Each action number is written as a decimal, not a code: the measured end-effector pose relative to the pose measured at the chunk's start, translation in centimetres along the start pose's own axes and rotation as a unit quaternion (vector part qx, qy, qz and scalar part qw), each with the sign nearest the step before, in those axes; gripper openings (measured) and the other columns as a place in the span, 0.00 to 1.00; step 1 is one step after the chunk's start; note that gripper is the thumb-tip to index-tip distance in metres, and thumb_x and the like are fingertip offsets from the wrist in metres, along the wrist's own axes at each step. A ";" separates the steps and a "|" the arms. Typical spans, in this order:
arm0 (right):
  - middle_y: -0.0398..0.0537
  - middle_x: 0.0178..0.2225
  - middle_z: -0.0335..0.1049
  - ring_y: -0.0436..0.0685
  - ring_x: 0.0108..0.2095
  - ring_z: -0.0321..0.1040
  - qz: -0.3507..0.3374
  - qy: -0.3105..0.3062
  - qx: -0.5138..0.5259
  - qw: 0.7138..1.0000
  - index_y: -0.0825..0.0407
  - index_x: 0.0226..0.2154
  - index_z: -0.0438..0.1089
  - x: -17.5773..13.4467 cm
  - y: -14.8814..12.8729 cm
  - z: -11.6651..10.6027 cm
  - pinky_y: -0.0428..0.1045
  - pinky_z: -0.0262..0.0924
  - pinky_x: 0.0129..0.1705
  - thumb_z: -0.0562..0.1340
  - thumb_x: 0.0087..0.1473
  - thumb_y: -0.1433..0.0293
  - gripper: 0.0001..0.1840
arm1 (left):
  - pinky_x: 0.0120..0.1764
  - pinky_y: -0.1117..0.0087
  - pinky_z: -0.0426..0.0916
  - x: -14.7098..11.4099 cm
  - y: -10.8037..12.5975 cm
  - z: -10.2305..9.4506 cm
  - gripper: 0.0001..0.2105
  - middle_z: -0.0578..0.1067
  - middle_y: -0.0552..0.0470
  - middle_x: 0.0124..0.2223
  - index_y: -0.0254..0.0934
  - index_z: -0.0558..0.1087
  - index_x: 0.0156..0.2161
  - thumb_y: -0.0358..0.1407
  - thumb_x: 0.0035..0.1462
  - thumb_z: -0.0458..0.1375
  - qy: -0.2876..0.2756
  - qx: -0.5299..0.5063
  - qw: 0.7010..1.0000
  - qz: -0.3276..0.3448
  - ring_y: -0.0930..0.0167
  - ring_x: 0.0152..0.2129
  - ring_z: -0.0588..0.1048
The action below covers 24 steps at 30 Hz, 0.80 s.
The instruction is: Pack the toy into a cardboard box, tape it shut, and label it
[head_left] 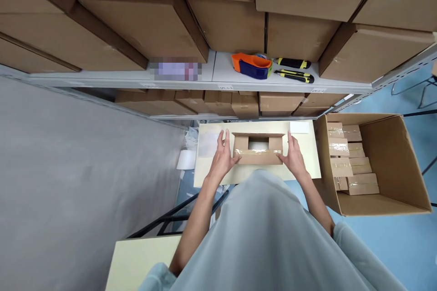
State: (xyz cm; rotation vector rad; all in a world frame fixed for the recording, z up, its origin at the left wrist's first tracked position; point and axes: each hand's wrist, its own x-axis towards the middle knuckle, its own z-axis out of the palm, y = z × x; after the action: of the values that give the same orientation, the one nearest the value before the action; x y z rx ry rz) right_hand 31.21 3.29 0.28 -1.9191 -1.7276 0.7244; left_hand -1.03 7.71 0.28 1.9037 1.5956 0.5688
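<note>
A small cardboard box (258, 159) lies on the pale yellow tabletop (211, 176) in front of me. Clear tape runs along its near flap, and its far flap stands up. Between the two folded end flaps there is a gap into the box. My left hand (221, 157) is at the box's left end, the thumb touching the near corner and the fingers stretched away from it. On the opposite end, my right hand (294, 157) has its thumb against the near right corner. Its fingers are also extended and apart from the cardboard.
A large open carton (392, 159) at the right holds several small taped boxes (362, 184). Above the table, a shelf (225, 72) carries big cartons, an orange and blue tape dispenser (252, 64) and two utility knives (294, 75). A white card (299, 127) lies at the back right.
</note>
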 end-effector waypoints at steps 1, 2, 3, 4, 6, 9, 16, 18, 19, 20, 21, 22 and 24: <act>0.62 0.69 0.60 0.73 0.67 0.64 -0.010 -0.015 0.011 1.000 0.42 0.79 0.43 0.2 -0.2 -0.2 0.68 0.71 0.61 0.67 0.62 0.62 0.50 | 0.65 0.47 0.70 0.3 0.1 -0.3 0.56 0.43 0.30 0.80 0.46 0.40 0.80 0.39 0.58 0.71 -0.014 0.001 1.000 0.012 0.47 0.71 0.64; 0.60 0.69 0.60 0.72 0.67 0.64 -0.017 -0.026 0.025 0.999 0.41 0.78 0.44 0.3 -0.4 -0.4 0.67 0.70 0.62 0.66 0.62 0.63 0.50 | 0.65 0.48 0.70 0.5 0.2 -0.5 0.55 0.43 0.33 0.81 0.47 0.42 0.80 0.38 0.57 0.71 -0.027 0.002 0.999 0.021 0.47 0.71 0.65; 0.59 0.68 0.61 0.71 0.66 0.66 -0.022 -0.030 0.038 0.999 0.41 0.78 0.45 0.4 -0.5 -0.6 0.66 0.70 0.62 0.65 0.62 0.65 0.48 | 0.65 0.48 0.70 0.5 0.3 -0.8 0.53 0.44 0.34 0.81 0.48 0.45 0.80 0.36 0.57 0.71 -0.037 0.004 0.999 0.027 0.48 0.70 0.65; 0.58 0.67 0.63 0.69 0.64 0.68 -0.023 -0.028 0.049 0.998 0.41 0.77 0.49 0.4 -0.6 -0.8 0.66 0.71 0.62 0.65 0.63 0.65 0.45 | 0.66 0.48 0.70 0.5 0.4 -0.9 0.51 0.47 0.36 0.80 0.48 0.48 0.79 0.35 0.56 0.71 -0.043 0.006 0.999 0.031 0.49 0.70 0.65; 0.57 0.64 0.66 0.68 0.62 0.70 -0.022 -0.018 0.055 0.998 0.42 0.71 0.60 0.2 -0.6 -1.1 0.64 0.71 0.62 0.63 0.65 0.64 0.34 | 0.67 0.49 0.69 0.3 0.3 -1.1 0.44 0.55 0.38 0.77 0.47 0.58 0.75 0.32 0.57 0.69 -0.046 0.007 0.998 0.037 0.51 0.70 0.65; 0.57 0.61 0.69 0.69 0.61 0.72 -0.014 -0.021 0.040 0.999 0.44 0.55 0.75 -0.4 -0.3 -0.9 0.64 0.72 0.61 0.64 0.67 0.58 0.17 | 0.66 0.50 0.69 -0.5 -0.1 -0.8 0.24 0.67 0.40 0.69 0.45 0.73 0.63 0.34 0.62 0.66 -0.047 0.002 0.998 0.045 0.53 0.66 0.69; 0.56 0.53 0.75 0.64 0.48 0.78 0.082 -0.013 0.131 0.988 0.47 0.47 0.76 -1.1 0.1 1.2 0.59 0.74 0.52 0.60 0.67 0.51 0.19 | 0.50 0.62 0.78 -1.0 -1.4 1.7 0.12 0.77 0.43 0.56 0.42 0.79 0.51 0.43 0.69 0.58 -0.002 -0.136 0.989 -0.064 0.62 0.49 0.79; 0.54 0.52 0.77 0.64 0.46 0.79 0.107 -0.013 0.127 0.986 0.47 0.46 0.75 -0.8 0.0 1.6 0.58 0.73 0.51 0.61 0.65 0.52 0.18 | 0.47 0.64 0.78 -0.5 -1.9 2.3 0.11 0.78 0.45 0.53 0.42 0.80 0.48 0.42 0.66 0.60 0.003 -0.167 0.981 -0.100 0.65 0.43 0.80; 0.53 0.52 0.77 0.64 0.46 0.80 0.114 -0.014 0.122 0.986 0.47 0.45 0.75 -0.6 -0.1 1.6 0.58 0.72 0.50 0.61 0.64 0.52 0.18 | 0.47 0.64 0.78 -0.2 -2.2 2.5 0.10 0.78 0.46 0.52 0.42 0.80 0.47 0.42 0.64 0.62 0.003 -0.175 0.978 -0.115 0.66 0.41 0.80; 0.52 0.51 0.78 0.64 0.47 0.80 0.119 -0.019 0.121 0.985 0.46 0.44 0.74 -0.4 -0.1 1.6 0.57 0.72 0.50 0.61 0.64 0.52 0.17 | 0.48 0.64 0.78 0.1 -2.5 2.6 0.09 0.78 0.47 0.52 0.42 0.80 0.45 0.42 0.63 0.63 0.000 -0.182 0.975 -0.127 0.67 0.40 0.81; 0.50 0.50 0.79 0.64 0.47 0.80 0.124 -0.027 0.125 0.984 0.46 0.44 0.74 -0.3 -0.1 1.6 0.55 0.71 0.48 0.62 0.63 0.52 0.17 | 0.48 0.63 0.78 0.5 -2.8 2.7 0.09 0.78 0.48 0.52 0.41 0.80 0.44 0.41 0.61 0.64 -0.006 -0.190 0.972 -0.136 0.67 0.39 0.81; 0.49 0.49 0.80 0.65 0.47 0.81 0.130 -0.035 0.131 0.982 0.45 0.43 0.73 -0.1 -0.1 1.5 0.54 0.71 0.46 0.62 0.63 0.51 0.16 | 0.48 0.63 0.78 0.8 -3.0 2.7 0.09 0.78 0.48 0.52 0.41 0.80 0.43 0.41 0.60 0.65 -0.012 -0.198 0.970 -0.141 0.67 0.38 0.81; 0.47 0.47 0.81 0.66 0.48 0.81 0.142 -0.050 0.145 0.978 0.44 0.42 0.73 0.2 0.1 1.4 0.52 0.70 0.43 0.62 0.62 0.51 0.16 | 0.47 0.64 0.79 1.2 -3.3 2.6 0.09 0.78 0.48 0.51 0.41 0.80 0.42 0.41 0.59 0.66 -0.017 -0.207 0.968 -0.144 0.68 0.37 0.82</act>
State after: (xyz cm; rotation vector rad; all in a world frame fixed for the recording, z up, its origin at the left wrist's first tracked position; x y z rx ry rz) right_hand 30.41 3.50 -0.83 -1.9658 -1.3248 1.1270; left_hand -1.50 8.87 -3.91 1.3431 1.5498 0.6771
